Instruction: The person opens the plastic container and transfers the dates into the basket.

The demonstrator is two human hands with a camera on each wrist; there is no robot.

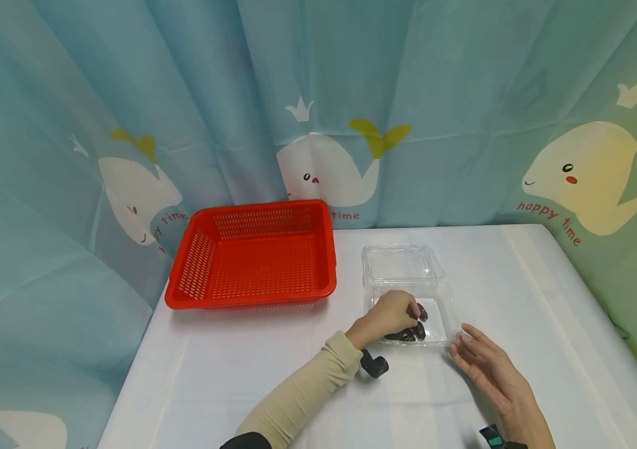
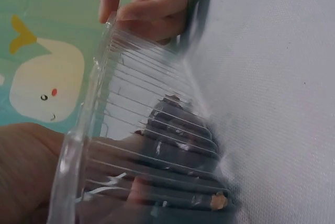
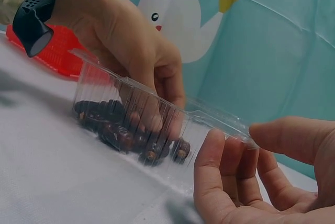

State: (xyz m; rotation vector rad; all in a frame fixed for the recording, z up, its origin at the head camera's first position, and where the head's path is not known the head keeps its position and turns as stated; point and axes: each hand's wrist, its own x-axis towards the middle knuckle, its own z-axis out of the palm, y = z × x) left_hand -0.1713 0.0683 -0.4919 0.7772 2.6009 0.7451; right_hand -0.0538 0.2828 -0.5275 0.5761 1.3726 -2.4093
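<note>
A clear plastic clamshell box [image 1: 440, 312] lies with its lid [image 1: 399, 265] folded back, away from me. Several dark, wrinkled dates [image 3: 118, 135] sit along its near and left side. My left hand [image 1: 388, 317] reaches down into the box over its left part, fingers bent and touching the dates. Whether a date is between those fingertips is hidden. At the near right corner, my right hand [image 1: 492, 371] pinches the box's rim between thumb and fingers. The left wrist view shows the dates [image 2: 180, 140] through the ribbed wall, with the right hand [image 2: 152, 4] at the far corner.
A red slotted basket [image 1: 262, 293] stands at the back left of the white table [image 1: 211, 374]. Behind the table hangs a blue-green curtain [image 1: 453, 125] with whale prints. A black camera mount [image 1: 374, 363] sits at the left wrist.
</note>
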